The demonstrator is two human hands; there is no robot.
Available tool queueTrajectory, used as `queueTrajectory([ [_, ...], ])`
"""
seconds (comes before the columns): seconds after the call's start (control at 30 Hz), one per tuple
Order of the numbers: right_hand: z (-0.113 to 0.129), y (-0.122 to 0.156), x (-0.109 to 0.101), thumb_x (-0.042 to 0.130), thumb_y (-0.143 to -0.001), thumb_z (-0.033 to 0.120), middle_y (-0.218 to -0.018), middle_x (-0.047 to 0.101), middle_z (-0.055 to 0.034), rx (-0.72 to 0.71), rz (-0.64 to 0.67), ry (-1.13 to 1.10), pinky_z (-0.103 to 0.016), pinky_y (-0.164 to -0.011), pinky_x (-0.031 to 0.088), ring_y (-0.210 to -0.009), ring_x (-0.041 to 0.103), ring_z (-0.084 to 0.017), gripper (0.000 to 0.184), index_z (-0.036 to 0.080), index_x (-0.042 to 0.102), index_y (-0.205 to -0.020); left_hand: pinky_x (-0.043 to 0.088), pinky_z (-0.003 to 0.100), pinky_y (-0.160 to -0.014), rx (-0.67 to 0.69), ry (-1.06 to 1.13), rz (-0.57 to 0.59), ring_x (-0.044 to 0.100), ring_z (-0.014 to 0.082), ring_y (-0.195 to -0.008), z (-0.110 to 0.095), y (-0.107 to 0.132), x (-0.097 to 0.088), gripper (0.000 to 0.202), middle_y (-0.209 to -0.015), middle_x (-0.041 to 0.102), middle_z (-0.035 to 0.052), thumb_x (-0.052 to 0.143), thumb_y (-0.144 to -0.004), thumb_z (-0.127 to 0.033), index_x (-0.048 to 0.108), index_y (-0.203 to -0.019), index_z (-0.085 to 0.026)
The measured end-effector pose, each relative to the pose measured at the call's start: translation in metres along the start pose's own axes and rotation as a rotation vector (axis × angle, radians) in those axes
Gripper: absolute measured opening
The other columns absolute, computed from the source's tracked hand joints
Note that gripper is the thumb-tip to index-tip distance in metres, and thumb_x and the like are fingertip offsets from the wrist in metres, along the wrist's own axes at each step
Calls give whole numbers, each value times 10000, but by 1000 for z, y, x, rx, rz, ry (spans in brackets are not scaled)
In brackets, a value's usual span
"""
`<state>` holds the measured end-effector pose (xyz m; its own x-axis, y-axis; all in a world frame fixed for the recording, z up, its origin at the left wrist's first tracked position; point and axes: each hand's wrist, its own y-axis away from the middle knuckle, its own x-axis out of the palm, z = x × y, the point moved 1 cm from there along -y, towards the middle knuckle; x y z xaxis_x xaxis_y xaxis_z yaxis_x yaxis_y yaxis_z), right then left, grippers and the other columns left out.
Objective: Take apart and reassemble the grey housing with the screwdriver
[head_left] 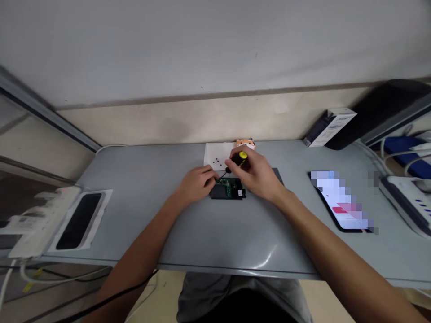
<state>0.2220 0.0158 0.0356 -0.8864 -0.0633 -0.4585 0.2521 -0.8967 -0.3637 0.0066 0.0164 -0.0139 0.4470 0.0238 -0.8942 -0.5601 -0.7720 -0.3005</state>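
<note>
An opened dark electronic device with a green circuit board (229, 188) lies on the grey table. My left hand (198, 184) is closed, its fingertips pinched at the device's upper left corner. My right hand (257, 172) is wrapped round a small screwdriver (243, 155) with a black handle and a yellow cap. The screwdriver slants down to the left, its tip by the board's upper edge near my left fingertips. Whether it sits in a screw is too small to tell. Just behind lies a white paper (213, 154) bearing several tiny dark screws (216, 161).
Partly behind my right hand is a dark flat panel (279, 176). A small orange and white item (245, 143) stands by the wall. On the right lie a lit phone (340, 202), a box (330, 127) and a power strip (409, 202); on the left, a black phone (79, 221) and another power strip (50, 220).
</note>
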Motion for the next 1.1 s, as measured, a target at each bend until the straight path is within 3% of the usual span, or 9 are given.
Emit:
queueTrajectory([
  [0.23,17,-24,-5,622,-997,440,-868,667,-10,-173,215,131,-321,-678,405,-697,530,-160,198,243,618,-976,575,346,-852,22,-6,-17,720,207,-880,4,-1,3,260,-935,759,34,525,-947,-91,751,-961,-219],
  [0.37,15,-30,1,701,-938,441,-791,613,-1,-108,127,116,-346,-718,435,-715,519,-175,268,246,541,-848,565,321,-843,11,0,-5,719,192,-870,3,-1,2,264,-941,764,31,529,-939,-70,751,-965,-211],
  [0.53,-1,-23,24,693,-950,485,-991,705,-41,-30,-39,-458,-364,-823,530,-895,653,-179,322,256,488,-857,560,319,-854,3,19,14,716,192,-887,-2,-1,-3,266,-959,760,39,517,-955,-72,749,-976,-200],
  [0.63,-12,-19,35,724,-917,597,-722,604,48,41,-120,-740,-292,-614,478,-623,557,-121,378,271,534,-915,555,310,-839,1,27,19,707,185,-880,-3,-1,-5,271,-972,755,36,509,-967,-79,747,-998,-205],
  [0.73,-16,-18,36,685,-895,710,-632,470,75,71,-136,-889,-284,-544,412,-546,442,-110,451,289,630,-1047,548,303,-823,15,25,20,700,178,-864,-1,-1,-4,269,-970,749,37,504,-969,-80,742,-1004,-201],
  [0.8,-16,-18,33,624,-919,742,-692,509,46,86,-110,-989,-301,-596,452,-604,489,-122,497,290,667,-1119,546,305,-826,25,14,12,697,177,-859,0,-1,-3,271,-968,745,37,498,-972,-84,740,-1002,-201],
  [0.87,-15,-18,31,679,-905,704,-787,571,17,106,-99,-1044,-307,-657,483,-688,558,-127,448,277,688,-1038,546,310,-833,34,4,2,694,179,-862,1,-1,-2,274,-960,741,37,489,-978,-89,738,-999,-203],
  [0.97,-14,-18,32,822,-823,621,-860,610,16,123,-117,-1047,-303,-714,498,-756,611,-123,430,257,594,-837,549,309,-833,29,1,-2,689,177,-857,1,-1,-1,275,-939,733,33,481,-981,-93,732,-984,-205],
  [1.1,-11,-19,38,762,-838,697,-635,473,74,95,-185,-1034,-290,-602,424,-574,462,-114,526,270,457,-801,549,303,-823,25,6,8,686,172,-843,1,0,-2,276,-932,728,32,474,-986,-98,728,-984,-206],
])
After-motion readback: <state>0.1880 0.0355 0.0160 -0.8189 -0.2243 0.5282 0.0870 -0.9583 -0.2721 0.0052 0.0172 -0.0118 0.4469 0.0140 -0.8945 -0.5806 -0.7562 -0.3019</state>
